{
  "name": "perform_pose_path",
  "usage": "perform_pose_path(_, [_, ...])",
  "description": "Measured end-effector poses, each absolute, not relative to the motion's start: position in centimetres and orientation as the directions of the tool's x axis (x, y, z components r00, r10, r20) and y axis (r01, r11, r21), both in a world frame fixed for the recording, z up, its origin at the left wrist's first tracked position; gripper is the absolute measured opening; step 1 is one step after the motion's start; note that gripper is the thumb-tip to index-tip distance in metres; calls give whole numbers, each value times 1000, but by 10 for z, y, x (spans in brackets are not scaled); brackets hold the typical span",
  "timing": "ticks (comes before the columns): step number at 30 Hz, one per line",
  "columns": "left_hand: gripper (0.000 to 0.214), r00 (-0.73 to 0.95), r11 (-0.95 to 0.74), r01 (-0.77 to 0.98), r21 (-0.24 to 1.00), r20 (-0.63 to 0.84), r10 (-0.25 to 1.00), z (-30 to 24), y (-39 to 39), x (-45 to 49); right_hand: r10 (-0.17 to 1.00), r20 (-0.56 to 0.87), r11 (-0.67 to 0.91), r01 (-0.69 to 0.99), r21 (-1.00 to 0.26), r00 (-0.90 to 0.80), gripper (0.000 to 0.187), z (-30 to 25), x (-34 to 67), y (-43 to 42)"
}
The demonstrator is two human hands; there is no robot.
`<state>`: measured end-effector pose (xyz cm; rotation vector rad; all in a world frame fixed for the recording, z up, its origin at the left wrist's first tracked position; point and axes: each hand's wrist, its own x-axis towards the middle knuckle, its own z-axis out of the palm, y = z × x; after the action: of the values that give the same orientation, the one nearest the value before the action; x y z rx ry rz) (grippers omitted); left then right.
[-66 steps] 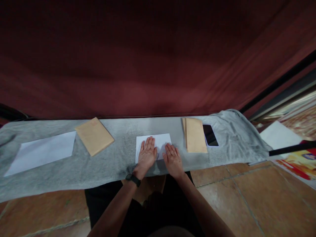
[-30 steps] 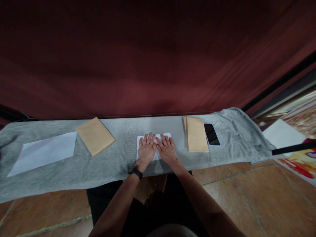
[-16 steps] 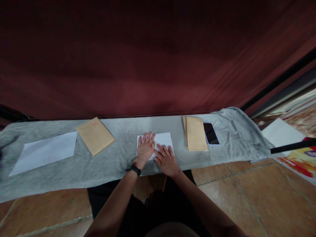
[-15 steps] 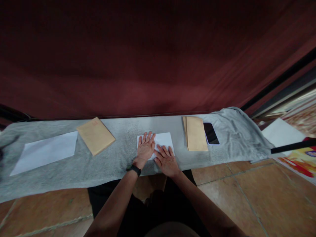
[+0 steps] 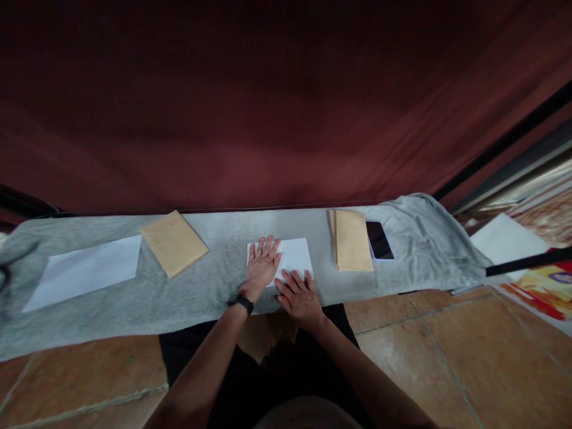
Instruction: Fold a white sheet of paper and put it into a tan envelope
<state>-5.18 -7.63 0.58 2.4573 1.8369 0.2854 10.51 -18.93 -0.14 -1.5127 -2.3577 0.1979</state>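
Note:
A folded white paper (image 5: 292, 255) lies in the middle of a grey cloth (image 5: 214, 286) spread on the floor. My left hand (image 5: 261, 266), with a black band on the wrist, lies flat and open on the paper's left half. Fingers spread, my right hand (image 5: 298, 293) rests open at the paper's near edge, its fingertips touching the sheet. A brown envelope (image 5: 173, 242) lies to the left, and a stack of brown envelopes (image 5: 351, 239) to the right.
A white sheet (image 5: 87, 271) lies at the cloth's left end. A dark phone (image 5: 379, 239) lies beside the envelope stack. A dark red curtain (image 5: 268, 101) hangs behind. On the tiled floor (image 5: 447, 357) at the right are a white sheet (image 5: 504, 238) and a black bar (image 5: 527, 262).
My right hand has slid back from the paper's top towards me, down to its near edge. My left hand has stayed flat on the left half.

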Motion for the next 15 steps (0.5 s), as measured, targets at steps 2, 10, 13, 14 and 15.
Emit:
perform_pose_path(2, [54, 300, -315, 935, 159, 111, 947, 6, -85, -55, 900, 206, 431, 854, -292, -384, 46, -2, 105, -189])
perform_pose_path(10, [53, 363, -378, 916, 138, 122, 924, 3, -129, -75, 901, 206, 432, 839, -330, -382, 43, -2, 109, -192])
perform_pose_path(13, [53, 372, -389, 912, 127, 139, 918, 3, -138, -79, 910, 203, 414, 823, -389, -361, 42, 0, 115, -190])
perform_pose_path(14, [53, 372, -390, 912, 124, 148, 916, 4, -140, -79, 915, 203, 403, 815, -417, -349, 41, 2, 117, -188])
perform_pose_path(15, [53, 373, -392, 912, 120, 157, 915, 4, -141, -79, 920, 205, 392, 804, -447, -335, 41, 3, 118, -184])
